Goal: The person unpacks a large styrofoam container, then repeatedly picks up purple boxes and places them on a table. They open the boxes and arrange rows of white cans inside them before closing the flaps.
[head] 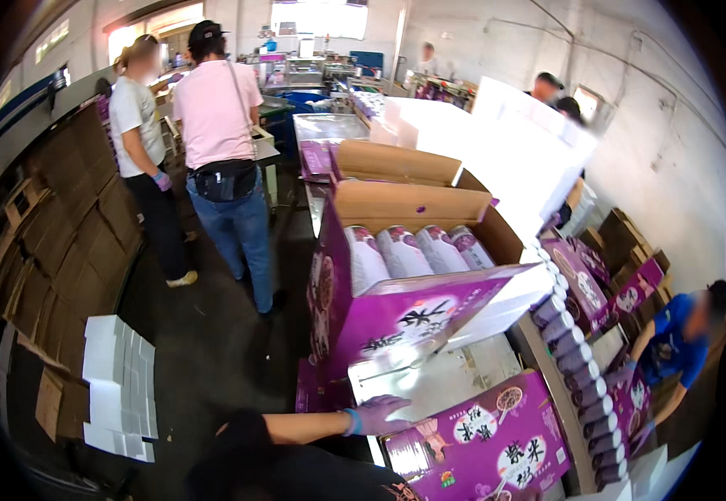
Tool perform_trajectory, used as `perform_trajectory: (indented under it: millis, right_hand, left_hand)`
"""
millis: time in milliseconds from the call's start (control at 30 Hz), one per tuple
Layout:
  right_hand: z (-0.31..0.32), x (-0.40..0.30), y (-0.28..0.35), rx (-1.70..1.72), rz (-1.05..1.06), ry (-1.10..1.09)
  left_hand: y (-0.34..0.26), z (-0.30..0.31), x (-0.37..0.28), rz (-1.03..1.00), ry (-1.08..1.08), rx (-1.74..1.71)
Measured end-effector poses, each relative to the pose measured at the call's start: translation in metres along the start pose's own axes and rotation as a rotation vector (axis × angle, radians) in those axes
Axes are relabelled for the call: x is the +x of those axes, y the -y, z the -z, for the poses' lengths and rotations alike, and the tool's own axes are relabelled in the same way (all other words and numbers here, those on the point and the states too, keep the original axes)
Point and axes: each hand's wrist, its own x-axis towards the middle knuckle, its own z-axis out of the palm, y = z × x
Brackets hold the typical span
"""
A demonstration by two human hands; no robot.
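Note:
My left hand (381, 415), in a purple glove, reaches over the metal table (438, 376) beside the upper left corner of a flat purple printed carton (482, 432). Its fingers are apart; whether they touch the carton is unclear. Of my right hand (529, 493) only a small part shows at the bottom rim, at the carton's lower edge; its fingers are hidden. Beyond them stands an open purple carton (413, 319) with its flaps up and a row of cans (400, 250) inside. Another open carton (394, 160) stands behind it.
A line of cans (579, 369) runs along a rail on the right. Past it, a co-worker in blue (669, 344) handles a purple carton. White foam sheets (463, 131) rise behind the cartons. Two people (219, 113) stand left of the table. White blocks (118, 388) are stacked at lower left.

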Motion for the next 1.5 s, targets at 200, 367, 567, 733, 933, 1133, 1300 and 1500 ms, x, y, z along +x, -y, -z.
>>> perform_trajectory:
  millis: [200, 367, 567, 733, 933, 1133, 1300, 1500]
  right_hand:
    - [-0.006, -0.080, -0.012, 0.133, -0.374, 0.021]
    - [0.027, -0.082, 0.001, 0.336, -0.383, -0.361]
    - [0.099, -0.056, 0.021, 0.569, -0.121, -0.853]
    - [0.130, -0.001, 0.022, 0.212, 0.074, -1.006]
    - [0.141, 0.040, 0.097, 0.526, 0.152, -0.964]
    - [0.158, 0.031, 0.122, 0.212, 0.232, -0.565]
    - [0.196, 0.067, 0.033, 0.464, -0.083, -0.625]
    - [0.167, 0.085, 0.087, 0.712, 0.059, -0.626]
  left_hand:
    - [-0.016, -0.062, 0.010, 0.068, 0.198, 0.232]
    - [-0.060, -0.022, 0.021, -0.255, 0.205, -0.514]
    - [-0.175, 0.058, 0.017, -0.819, -0.053, -0.573]
    - [-0.217, 0.039, 0.023, -1.162, -0.066, -0.461]
    - [-0.234, 0.072, 0.031, -0.670, 0.066, -0.947]
    - [-0.280, 0.092, 0.046, -1.024, -0.095, -0.977]
    - [-0.301, 0.114, 0.078, -1.335, -0.258, 0.024]
    - [-0.332, 0.104, 0.135, -0.850, -0.201, -0.683]
